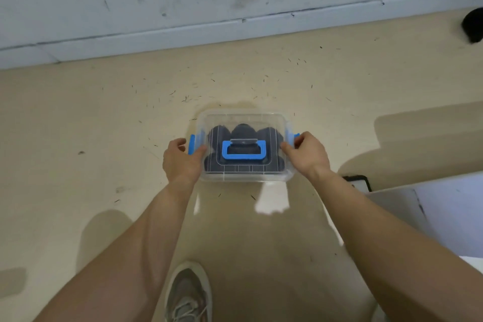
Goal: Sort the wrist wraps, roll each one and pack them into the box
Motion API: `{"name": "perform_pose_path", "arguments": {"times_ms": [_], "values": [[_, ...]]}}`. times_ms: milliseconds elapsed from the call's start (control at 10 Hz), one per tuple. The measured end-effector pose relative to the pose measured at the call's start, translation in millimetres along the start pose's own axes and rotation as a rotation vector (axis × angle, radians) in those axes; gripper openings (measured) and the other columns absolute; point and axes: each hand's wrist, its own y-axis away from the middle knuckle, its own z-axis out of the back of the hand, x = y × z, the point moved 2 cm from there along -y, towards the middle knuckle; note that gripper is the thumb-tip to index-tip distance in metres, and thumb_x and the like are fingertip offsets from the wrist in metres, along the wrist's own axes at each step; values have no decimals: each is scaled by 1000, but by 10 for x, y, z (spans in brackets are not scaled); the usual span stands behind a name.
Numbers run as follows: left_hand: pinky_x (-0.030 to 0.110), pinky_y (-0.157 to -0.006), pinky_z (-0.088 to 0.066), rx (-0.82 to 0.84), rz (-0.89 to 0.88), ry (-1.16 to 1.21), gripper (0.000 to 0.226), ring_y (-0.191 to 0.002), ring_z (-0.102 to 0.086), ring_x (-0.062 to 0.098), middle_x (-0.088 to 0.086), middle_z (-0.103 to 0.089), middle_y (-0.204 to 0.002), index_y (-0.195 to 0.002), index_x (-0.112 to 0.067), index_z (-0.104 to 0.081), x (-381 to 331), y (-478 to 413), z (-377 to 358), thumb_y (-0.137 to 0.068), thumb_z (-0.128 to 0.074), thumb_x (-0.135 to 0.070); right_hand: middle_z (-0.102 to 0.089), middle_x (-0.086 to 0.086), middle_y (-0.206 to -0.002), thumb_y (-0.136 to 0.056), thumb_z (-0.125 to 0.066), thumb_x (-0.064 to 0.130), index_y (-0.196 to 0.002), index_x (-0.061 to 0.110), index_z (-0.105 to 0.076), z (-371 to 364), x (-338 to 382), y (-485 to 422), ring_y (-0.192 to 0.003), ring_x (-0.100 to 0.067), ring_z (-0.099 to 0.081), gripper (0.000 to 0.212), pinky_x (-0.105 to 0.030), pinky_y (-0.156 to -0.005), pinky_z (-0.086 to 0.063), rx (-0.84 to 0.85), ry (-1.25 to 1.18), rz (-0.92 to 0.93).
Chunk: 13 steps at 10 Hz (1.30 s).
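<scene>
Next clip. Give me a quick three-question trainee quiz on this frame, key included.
1. True or false: the lid is off the box.
2. The dark rolled wraps are: A loose outside the box, B inside it, C not visible.
3. Fill in: the left grip and right grip hold the box at its blue side ____.
Key: 1 false; 2 B; 3 latches.

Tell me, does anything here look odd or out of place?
Nothing with the box: lid level, rolled wraps inside, left hand and right hand gripping its sides. Only the floor looks untidy, strewn with small dark specks.
</scene>
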Motion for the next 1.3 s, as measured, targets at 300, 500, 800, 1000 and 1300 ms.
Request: {"name": "perform_pose_path", "arguments": {"times_ms": [300,500,800,1000,1300], "values": [[35,-74,-48,120,214,203,40,-77,-55,24,10,-60,-84,-83,-10,-63,173,-80,-61,-90,-77,-46,-58,-13,-125,-93,-68,49,-143,-1,-44,-102,-86,72,-111,-29,-58,75,-36,-91,-45,30,-315,-202],[23,-68,-42,-34,-71,-75,34,-83,-60,16,-2,-65,-98,-123,-10,-71,8,56,-44,-99,-69,-33,-58,-8,-111,-96,-68,34,-119,6,-52,-92,77,149,-90,-23,-53,40,-33,-75,-40,-159,-77,-27],[37,-64,-53,-116,-213,-318,23,-74,-64,27,9,-66,-95,-95,-14,-73,-56,-89,-93,-101,-62,-34,-59,-12,-117,-105,-51,22,-121,5,-59,-224,251,126,-99,-32,-59,25,-38,-78,-45,-299,156,114],[33,-74,-50,-85,-260,-340,29,-92,-66,27,9,-67,-110,-127,-12,-69,-264,-351,-155,-101,-60,-21,-56,-15,-122,-100,-51,4,-124,1,-58,-234,512,-151,-100,-33,-59,25,-36,-77,-46,-252,206,131],[41,-85,-53,158,-310,-546,44,-106,-59,29,12,-60,-126,-138,-8,-53,-468,-332,-23,-101,-60,-31,-49,-13,-136,-99,-47,15,-142,7,-42,-67,714,-103,-123,-31,-47,44,-40,-89,-45,-78,374,126]]}}
